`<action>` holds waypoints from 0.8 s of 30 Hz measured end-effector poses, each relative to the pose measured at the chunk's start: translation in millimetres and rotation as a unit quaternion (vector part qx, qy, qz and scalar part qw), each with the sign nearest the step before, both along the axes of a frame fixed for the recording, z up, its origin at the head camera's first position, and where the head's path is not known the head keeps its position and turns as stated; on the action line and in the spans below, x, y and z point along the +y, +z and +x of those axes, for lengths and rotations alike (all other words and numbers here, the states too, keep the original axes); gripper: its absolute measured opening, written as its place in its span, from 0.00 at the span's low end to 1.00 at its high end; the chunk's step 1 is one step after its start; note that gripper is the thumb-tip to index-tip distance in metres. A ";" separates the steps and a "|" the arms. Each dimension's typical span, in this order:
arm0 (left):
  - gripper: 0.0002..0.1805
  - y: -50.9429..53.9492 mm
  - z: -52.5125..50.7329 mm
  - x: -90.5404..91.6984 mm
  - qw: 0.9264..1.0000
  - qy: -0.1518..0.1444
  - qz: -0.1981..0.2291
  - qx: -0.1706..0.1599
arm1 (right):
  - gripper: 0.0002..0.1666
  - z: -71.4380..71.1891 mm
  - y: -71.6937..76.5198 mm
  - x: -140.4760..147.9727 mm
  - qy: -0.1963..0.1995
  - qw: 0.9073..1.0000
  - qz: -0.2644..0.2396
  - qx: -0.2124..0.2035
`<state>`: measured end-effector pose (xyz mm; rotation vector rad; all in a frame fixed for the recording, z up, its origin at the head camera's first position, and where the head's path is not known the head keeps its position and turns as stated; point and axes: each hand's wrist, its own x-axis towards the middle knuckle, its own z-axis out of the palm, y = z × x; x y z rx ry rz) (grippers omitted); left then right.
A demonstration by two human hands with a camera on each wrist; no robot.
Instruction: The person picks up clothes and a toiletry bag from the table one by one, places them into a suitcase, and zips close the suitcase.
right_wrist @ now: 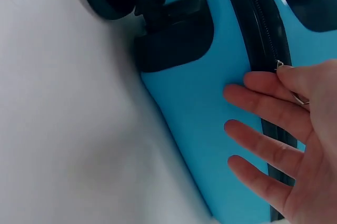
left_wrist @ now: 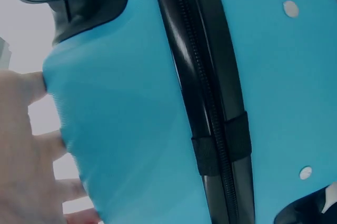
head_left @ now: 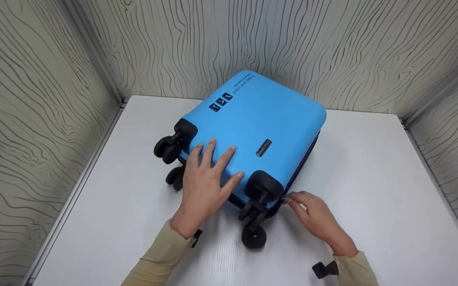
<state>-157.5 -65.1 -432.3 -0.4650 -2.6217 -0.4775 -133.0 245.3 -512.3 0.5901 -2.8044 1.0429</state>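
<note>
A blue hard-shell suitcase (head_left: 268,111) lies flat on the white table, its wheeled end toward me. My left hand (head_left: 205,184) rests on the shell near that end, fingers spread and straight. Around the side runs a black zipper (left_wrist: 202,76), its teeth closed along the stretch seen in the left wrist view. Near the right-hand wheel corner, my right hand (head_left: 312,212) pinches the metal zipper pull (right_wrist: 279,64) between thumb and index finger. The other fingers of that hand are extended beside the shell.
Black caster wheels (head_left: 254,237) stick out from the suitcase's near end. The white table (head_left: 388,198) extends on both sides. Patterned wall panels (head_left: 253,39) stand behind and at the sides, with metal framing along the left edge.
</note>
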 end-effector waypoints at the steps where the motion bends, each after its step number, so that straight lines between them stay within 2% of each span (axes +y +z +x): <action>1: 0.37 -0.7 2.3 3.0 1.000 -0.001 -0.006 0.008 | 0.09 -1.0 0.4 3.5 -0.009 1.000 0.001 0.000; 5: 0.39 -3.1 7.6 15.8 0.998 0.000 -0.043 0.055 | 0.08 -7.4 0.4 16.8 -0.031 1.000 -0.005 -0.001; 8: 0.44 -4.0 9.4 25.9 0.992 0.010 -0.084 0.089 | 0.09 -14.1 -0.5 26.2 -0.043 0.999 -0.007 0.004; 11: 0.48 -3.5 11.3 35.4 0.988 0.016 -0.116 0.104 | 0.09 -21.1 -1.3 35.0 -0.057 0.998 -0.007 0.005; 14: 0.48 -1.6 11.5 43.5 0.984 0.011 -0.136 0.112 | 0.09 -28.1 -1.0 41.8 -0.064 0.998 -0.002 0.008; 19: 0.44 2.5 1.4 53.5 0.980 -0.007 -0.153 0.129 | 0.09 -41.6 3.1 49.7 -0.062 0.998 0.003 0.010; 24: 0.42 0.6 -16.2 63.3 0.983 -0.019 -0.126 0.131 | 0.10 -59.2 5.7 57.6 -0.068 0.998 -0.005 -0.002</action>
